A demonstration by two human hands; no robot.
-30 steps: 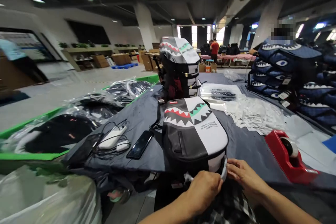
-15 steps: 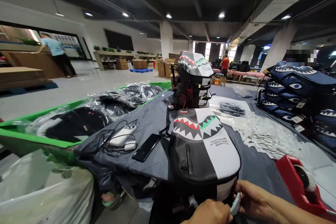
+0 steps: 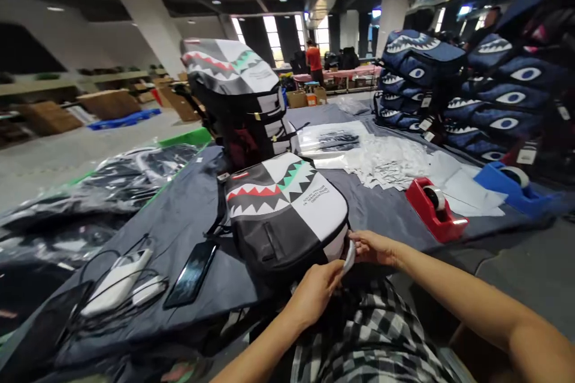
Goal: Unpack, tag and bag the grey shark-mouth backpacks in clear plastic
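Observation:
A black, grey and white backpack (image 3: pixel 287 221) with a printed shark mouth lies at the near edge of the table, front panel up. At its lower right corner my left hand (image 3: pixel 317 292) is closed, its fingertips pinching a small pale strip (image 3: pixel 349 257). Close against the bag's side, my right hand (image 3: pixel 374 248) is also closed, thumb and fingers at the upper end of the same strip. Whether the strip is part of the bag or a separate piece, I cannot tell. Behind it stands a stack of matching backpacks (image 3: pixel 233 96).
Left of the bag lie a black phone (image 3: pixel 191 275) and a white power bank (image 3: pixel 117 284) with tangled cables. Right are a red tape dispenser (image 3: pixel 433 209), a blue tape dispenser (image 3: pixel 516 185), plastic bags (image 3: pixel 381 158) and stacked blue backpacks (image 3: pixel 413 72). A person in red (image 3: pixel 313 60) stands far back.
My view has swung right and tilted down, bringing the blue dispenser and my checked clothing into sight. Both hands stay at the bag's lower corner with the pale strip.

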